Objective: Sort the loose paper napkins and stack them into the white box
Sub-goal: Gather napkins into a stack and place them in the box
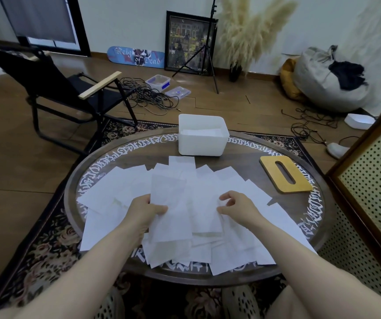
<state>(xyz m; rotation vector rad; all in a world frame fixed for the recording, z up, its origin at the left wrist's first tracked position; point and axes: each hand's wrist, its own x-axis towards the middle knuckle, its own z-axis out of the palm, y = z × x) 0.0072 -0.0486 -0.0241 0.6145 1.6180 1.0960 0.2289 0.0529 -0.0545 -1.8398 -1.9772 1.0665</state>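
Several loose white paper napkins (210, 180) lie spread and overlapping over the near half of the round dark table (242, 157). My left hand (144, 211) pinches the left edge of one napkin (169, 199) that is lifted a little above the pile. My right hand (236, 207) hovers over the napkins to the right with fingers loosely curled, its fingertips close to a napkin's edge; whether they pinch it is unclear. The white box (202, 146) stands at the table's far edge, with white napkins lying inside it.
A yellow wooden lid with a slot (285, 178) lies on the table at the right. A perforated cabinet (373, 185) stands close on the right. A black folding chair (54, 88), cables and plastic tubs are on the floor beyond.
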